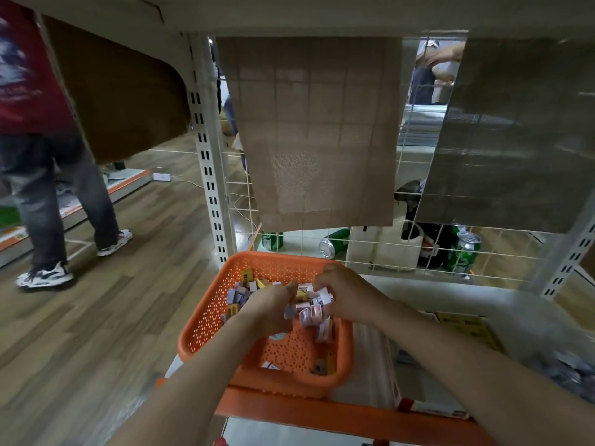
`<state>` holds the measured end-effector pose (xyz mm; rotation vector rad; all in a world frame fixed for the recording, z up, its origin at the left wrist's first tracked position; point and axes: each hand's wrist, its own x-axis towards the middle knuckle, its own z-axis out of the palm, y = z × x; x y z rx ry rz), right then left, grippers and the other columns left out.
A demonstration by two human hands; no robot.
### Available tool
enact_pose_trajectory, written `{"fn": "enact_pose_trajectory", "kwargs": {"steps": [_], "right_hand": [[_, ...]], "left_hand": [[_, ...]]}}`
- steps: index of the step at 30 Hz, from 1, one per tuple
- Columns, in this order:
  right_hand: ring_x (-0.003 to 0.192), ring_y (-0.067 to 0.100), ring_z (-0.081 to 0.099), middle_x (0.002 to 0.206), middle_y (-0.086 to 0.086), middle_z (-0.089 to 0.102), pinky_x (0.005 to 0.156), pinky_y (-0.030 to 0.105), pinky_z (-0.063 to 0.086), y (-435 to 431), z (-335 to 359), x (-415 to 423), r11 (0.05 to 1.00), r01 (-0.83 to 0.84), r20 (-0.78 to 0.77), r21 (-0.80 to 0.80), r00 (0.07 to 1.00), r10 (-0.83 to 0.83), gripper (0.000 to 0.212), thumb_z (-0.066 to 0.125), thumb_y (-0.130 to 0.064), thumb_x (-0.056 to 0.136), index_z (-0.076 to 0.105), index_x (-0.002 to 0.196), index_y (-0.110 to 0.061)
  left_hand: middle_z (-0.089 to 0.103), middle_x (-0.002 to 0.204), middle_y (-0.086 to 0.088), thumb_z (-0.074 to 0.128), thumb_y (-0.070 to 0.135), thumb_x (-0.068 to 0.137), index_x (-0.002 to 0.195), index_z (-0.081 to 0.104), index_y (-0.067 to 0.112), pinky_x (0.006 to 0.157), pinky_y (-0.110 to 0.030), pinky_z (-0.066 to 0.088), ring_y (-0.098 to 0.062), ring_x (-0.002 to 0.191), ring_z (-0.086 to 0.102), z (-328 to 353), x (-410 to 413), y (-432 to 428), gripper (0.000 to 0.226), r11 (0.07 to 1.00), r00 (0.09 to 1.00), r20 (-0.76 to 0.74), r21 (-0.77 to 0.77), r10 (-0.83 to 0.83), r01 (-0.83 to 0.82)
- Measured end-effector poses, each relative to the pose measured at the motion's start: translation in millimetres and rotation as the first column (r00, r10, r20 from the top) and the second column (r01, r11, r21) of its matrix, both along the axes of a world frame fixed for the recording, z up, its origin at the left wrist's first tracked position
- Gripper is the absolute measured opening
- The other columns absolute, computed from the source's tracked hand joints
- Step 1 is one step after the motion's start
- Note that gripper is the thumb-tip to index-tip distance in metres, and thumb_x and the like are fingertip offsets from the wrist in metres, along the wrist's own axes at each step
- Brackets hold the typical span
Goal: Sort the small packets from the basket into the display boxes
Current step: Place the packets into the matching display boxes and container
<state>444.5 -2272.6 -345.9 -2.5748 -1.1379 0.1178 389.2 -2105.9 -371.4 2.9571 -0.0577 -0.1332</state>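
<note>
Both hands meet inside the orange basket (199, 320) on the shelf. The right hand (344, 294) curls its fingers (323, 280) round several small packets (323, 297), bunched for sorting (the left hand (269, 309) hides its grip, so I cannot tell). A display box (467, 326) waits alongside.

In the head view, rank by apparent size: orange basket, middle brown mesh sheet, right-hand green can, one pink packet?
1. mesh sheet
2. basket
3. can
4. packet
The can stands farther back than the packet, so its lead is safe.

Open above the basket (196, 333), but wire grid (370, 250) and hanging mesh mat (317, 133) block the far side.
</note>
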Motion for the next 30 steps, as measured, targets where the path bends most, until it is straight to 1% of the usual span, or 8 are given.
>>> {"fn": "enact_pose_trajectory", "kwargs": {"steps": [2, 4, 7, 10, 15, 18, 23, 30], "right_hand": [[0.091, 0.012, 0.045, 0.099, -0.002, 0.047, 0.066, 0.019, 0.036, -5, 0, -2, 0.998, 0.007, -0.033, 0.064, 0.999, -0.005, 0.031, 0.070, -0.003, 0.072, 0.056, 0.094, -0.019], [0.092, 0.013, 0.049, 0.100, -0.004, 0.047, 0.071, 0.023, 0.044, -10, 1, -8, 0.991, 0.021, -0.075, 0.129, 0.997, -0.011, 0.034, 0.070, -0.003, 0.072, 0.049, 0.090, -0.022], [0.093, 0.018, 0.054, 0.103, 0.001, 0.052, 0.077, 0.033, 0.048, -20, 3, -20, 0.985, 0.037, -0.080, 0.166, 0.996, -0.024, 0.032, 0.071, -0.009, 0.073, 0.049, 0.093, -0.019], [0.090, 0.017, 0.053, 0.103, -0.002, 0.051, 0.076, 0.030, 0.047, -33, 7, -30, 0.985, 0.036, -0.033, 0.171, 0.999, -0.031, 0.034, 0.072, -0.017, 0.075, 0.056, 0.105, -0.013], [0.088, 0.012, 0.047, 0.097, -0.001, 0.044, 0.070, 0.017, 0.040, -67, 18, -38, 0.976, 0.059, -0.040, 0.212, 0.998, -0.051, 0.024, 0.075, -0.014, 0.076, 0.065, 0.098, -0.011], [0.087, 0.018, 0.051, 0.098, 0.004, 0.050, 0.070, 0.023, 0.040, -94, 21, -38, 0.967, 0.125, -0.068, 0.223, 0.991, -0.113, 0.028, 0.079, -0.014, 0.073, 0.061, 0.094, -0.013], [0.083, 0.020, 0.058, 0.090, 0.001, 0.059, 0.073, 0.035, 0.050, -146, 19, -40, 0.941, 0.217, -0.141, 0.260, 0.972, -0.185, 0.027, 0.079, -0.017, 0.072, 0.055, 0.083, -0.019], [0.080, 0.020, 0.058, 0.087, 0.002, 0.057, 0.072, 0.040, 0.050, -217, 18, -35, 0.930, 0.284, -0.037, 0.232, 0.958, -0.283, 0.020, 0.081, -0.016, 0.071, 0.065, 0.082, -0.013]], "left_hand": [[0.061, 0.103, -0.002, 0.068, 0.016, 0.079, 0.109, 0.045, 0.017, 0.060, -0.025, 0.045, -0.017, 0.083, 0.056, 8, -9, 0, 0.038, 1.000, 0.999, 0.034, 0.010, -0.012, 0.012], [0.060, 0.105, 0.000, 0.068, 0.018, 0.080, 0.109, 0.045, 0.020, 0.056, -0.019, 0.036, -0.015, 0.082, 0.052, 16, -16, -2, 0.037, 0.999, 0.996, 0.084, 0.021, -0.032, 0.030], [0.058, 0.113, 0.004, 0.068, 0.022, 0.080, 0.112, 0.048, 0.024, 0.060, -0.021, 0.037, -0.014, 0.089, 0.056, 26, -26, -9, 0.037, 0.998, 0.985, 0.161, 0.014, -0.066, 0.064], [0.052, 0.118, 0.006, 0.065, 0.028, 0.082, 0.123, 0.047, 0.026, 0.065, -0.022, 0.036, -0.014, 0.095, 0.055, 37, -34, -21, 0.045, 0.994, 0.968, 0.226, 0.055, -0.109, 0.099], [0.050, 0.119, 0.002, 0.066, 0.032, 0.081, 0.126, 0.047, 0.028, 0.066, -0.022, 0.034, -0.020, 0.102, 0.057, 44, -37, -49, 0.049, 0.988, 0.941, 0.302, 0.040, -0.155, 0.150], [0.049, 0.125, 0.003, 0.066, 0.031, 0.081, 0.125, 0.049, 0.025, 0.067, -0.023, 0.034, -0.021, 0.106, 0.055, 48, -37, -71, 0.048, 0.979, 0.918, 0.343, 0.017, -0.197, 0.204], [0.050, 0.117, 0.005, 0.063, 0.032, 0.083, 0.117, 0.050, 0.023, 0.066, -0.025, 0.034, -0.018, 0.101, 0.054, 48, -30, -112, 0.038, 0.962, 0.900, 0.355, -0.002, -0.254, 0.272], [0.049, 0.114, 0.004, 0.063, 0.032, 0.083, 0.118, 0.049, 0.024, 0.065, -0.023, 0.040, -0.017, 0.096, 0.057, 41, -15, -164, 0.039, 0.931, 0.885, 0.323, -0.028, -0.336, 0.364]]}}
